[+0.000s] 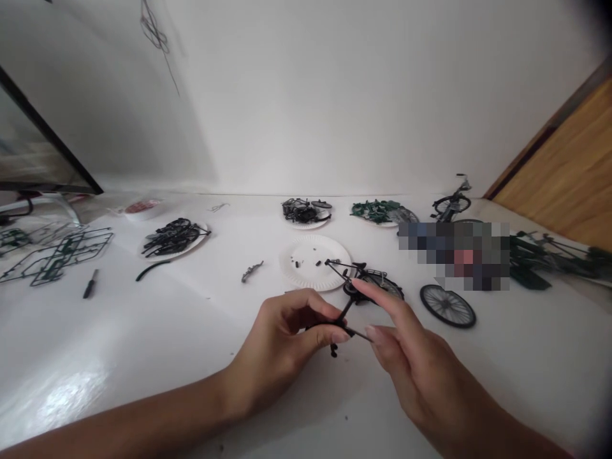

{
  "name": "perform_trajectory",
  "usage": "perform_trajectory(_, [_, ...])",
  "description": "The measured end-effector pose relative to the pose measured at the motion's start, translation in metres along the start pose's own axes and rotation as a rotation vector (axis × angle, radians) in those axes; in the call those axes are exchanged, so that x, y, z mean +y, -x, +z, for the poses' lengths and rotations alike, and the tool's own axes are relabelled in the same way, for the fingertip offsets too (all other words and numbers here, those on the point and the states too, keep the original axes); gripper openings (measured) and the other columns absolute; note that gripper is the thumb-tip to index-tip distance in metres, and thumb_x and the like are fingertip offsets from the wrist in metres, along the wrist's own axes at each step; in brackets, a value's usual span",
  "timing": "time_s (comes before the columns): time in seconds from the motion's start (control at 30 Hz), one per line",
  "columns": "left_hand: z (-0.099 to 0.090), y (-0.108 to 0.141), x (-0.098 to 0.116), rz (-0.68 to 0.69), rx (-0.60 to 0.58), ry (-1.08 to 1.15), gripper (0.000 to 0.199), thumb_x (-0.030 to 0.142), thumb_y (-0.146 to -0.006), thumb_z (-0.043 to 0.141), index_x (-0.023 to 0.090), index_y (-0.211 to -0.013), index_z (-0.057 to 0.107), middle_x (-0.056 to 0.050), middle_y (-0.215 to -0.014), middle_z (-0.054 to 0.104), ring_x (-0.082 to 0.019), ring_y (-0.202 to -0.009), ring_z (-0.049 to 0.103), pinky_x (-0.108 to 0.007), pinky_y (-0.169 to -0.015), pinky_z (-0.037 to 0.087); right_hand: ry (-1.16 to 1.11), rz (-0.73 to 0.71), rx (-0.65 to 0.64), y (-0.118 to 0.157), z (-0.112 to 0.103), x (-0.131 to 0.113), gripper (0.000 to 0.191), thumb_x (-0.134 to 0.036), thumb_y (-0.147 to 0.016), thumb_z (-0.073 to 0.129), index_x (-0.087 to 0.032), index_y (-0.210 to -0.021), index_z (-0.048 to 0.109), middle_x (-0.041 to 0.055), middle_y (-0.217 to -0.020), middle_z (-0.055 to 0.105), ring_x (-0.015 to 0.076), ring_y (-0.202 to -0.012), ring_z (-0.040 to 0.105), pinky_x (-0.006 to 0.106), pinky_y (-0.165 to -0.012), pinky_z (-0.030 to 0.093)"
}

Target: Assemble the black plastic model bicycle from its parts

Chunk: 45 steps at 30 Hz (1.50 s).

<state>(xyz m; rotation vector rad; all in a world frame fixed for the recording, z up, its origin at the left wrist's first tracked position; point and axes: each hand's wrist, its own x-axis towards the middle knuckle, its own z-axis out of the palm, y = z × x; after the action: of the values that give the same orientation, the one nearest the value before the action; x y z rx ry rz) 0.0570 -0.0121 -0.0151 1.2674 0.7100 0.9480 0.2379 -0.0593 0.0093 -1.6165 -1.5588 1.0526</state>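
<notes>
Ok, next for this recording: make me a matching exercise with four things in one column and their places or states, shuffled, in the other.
1. left hand
2. screwdriver
3. loose spoked wheel
4. green parts

A. heaped on a plate near the wall
B. pinching the dark bicycle model
C. flat on the table, at the right
D. on the table, at the far left

Pairs: 1-B, 2-D, 3-C, 4-A

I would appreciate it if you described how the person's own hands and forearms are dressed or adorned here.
The left hand and right hand are both ungloved, with no ring on the fingers that show. The left forearm and right forearm are uncovered as far as the picture reaches: no sleeve, watch or bracelet is visible.
</notes>
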Motion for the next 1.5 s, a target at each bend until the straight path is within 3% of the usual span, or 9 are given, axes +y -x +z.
perform_trajectory(0.2, [0.000,0.007,0.006,0.278,-0.018,-0.221,0.004,0.016,-0.087,0.071,0.016,-0.089,0.067,-0.003,-0.088,0.067,-0.013,-0.084,0.063,-0.026,-0.079,0.049,-0.729,0.569,-0.320,-0.001,-0.002,-0.018,0.031,-0.042,-0.100,0.036,-0.031,-0.127,0.047,-0.0122,-0.052,0.013,0.0075,-0.044,-0.001,0.019,-0.039,0.002])
perform_trajectory(0.3, [-0.002,0.002,0.005,0.249,-0.024,-0.219,0.007,0.017,-0.085,0.073,0.015,-0.089,0.068,-0.003,-0.088,0.068,-0.013,-0.083,0.063,-0.026,-0.078,0.050,-0.648,0.450,-0.273,-0.004,-0.001,-0.009,0.035,-0.044,-0.099,0.036,-0.030,-0.131,0.046,-0.0118,-0.052,0.018,0.0076,-0.042,0.006,0.018,-0.039,0.008])
perform_trajectory(0.5, [0.003,-0.002,-0.001,-0.063,-0.001,0.099,0.019,0.022,-0.079,0.079,0.012,-0.084,0.064,-0.003,-0.082,0.068,-0.013,-0.076,0.064,-0.025,-0.074,0.052,0.082,-0.085,0.067,0.001,0.004,0.007,0.048,-0.044,-0.093,0.049,-0.029,-0.139,0.048,-0.0050,-0.053,0.041,0.0158,-0.049,0.041,0.028,-0.051,0.035])
perform_trajectory(0.77, [0.002,0.006,0.004,0.207,0.003,-0.210,0.009,0.020,-0.086,0.073,0.015,-0.087,0.065,-0.002,-0.086,0.067,-0.012,-0.082,0.062,-0.024,-0.078,0.049,-0.689,0.552,-0.285,-0.003,0.000,-0.012,0.029,-0.046,-0.099,0.037,-0.031,-0.119,0.050,-0.0119,-0.052,0.016,0.0071,-0.043,0.003,0.019,-0.039,0.003])
perform_trajectory(0.9, [0.000,0.000,0.002,0.123,0.018,-0.165,0.013,0.023,-0.083,0.075,0.014,-0.087,0.065,-0.003,-0.088,0.067,-0.014,-0.082,0.062,-0.025,-0.076,0.050,-0.614,0.398,-0.195,-0.006,0.002,-0.005,0.035,-0.050,-0.097,0.041,-0.029,-0.125,0.046,-0.0118,-0.054,0.023,0.0072,-0.043,0.010,0.020,-0.040,0.010])
perform_trajectory(1.1, [0.001,-0.004,-0.002,-0.068,0.023,0.008,0.018,0.023,-0.080,0.078,0.013,-0.088,0.065,-0.004,-0.087,0.068,-0.013,-0.080,0.064,-0.025,-0.075,0.051,0.053,-0.078,-0.009,0.002,0.008,0.005,0.048,-0.048,-0.098,0.038,-0.026,-0.140,0.041,-0.0050,-0.057,0.046,0.0154,-0.053,0.041,0.029,-0.055,0.029])
perform_trajectory(1.2, [0.002,0.000,-0.001,-0.039,0.013,-0.003,0.017,0.023,-0.081,0.077,0.014,-0.086,0.064,-0.003,-0.088,0.068,-0.014,-0.080,0.064,-0.026,-0.076,0.051,0.040,-0.009,-0.026,0.005,0.006,0.000,0.050,-0.051,-0.096,0.041,-0.027,-0.139,0.042,-0.0059,-0.056,0.040,0.0147,-0.052,0.038,0.027,-0.053,0.028])
perform_trajectory(1.4, [0.002,0.010,0.007,0.275,0.002,-0.263,0.007,0.015,-0.086,0.071,0.019,-0.089,0.066,0.000,-0.085,0.066,-0.012,-0.081,0.063,-0.026,-0.077,0.050,-0.751,0.454,-0.375,0.006,-0.004,-0.014,0.035,-0.048,-0.098,0.043,-0.033,-0.130,0.045,-0.0123,-0.053,0.019,0.0053,-0.040,0.004,0.018,-0.038,0.004])
perform_trajectory(1.5, [0.000,0.007,0.006,0.317,0.005,-0.282,0.010,0.014,-0.085,0.073,0.019,-0.090,0.066,0.000,-0.086,0.066,-0.012,-0.082,0.063,-0.025,-0.077,0.050,-0.832,0.472,-0.376,0.002,-0.003,-0.012,0.029,-0.045,-0.098,0.044,-0.031,-0.123,0.050,-0.0124,-0.053,0.017,0.0048,-0.041,0.002,0.016,-0.037,0.003])
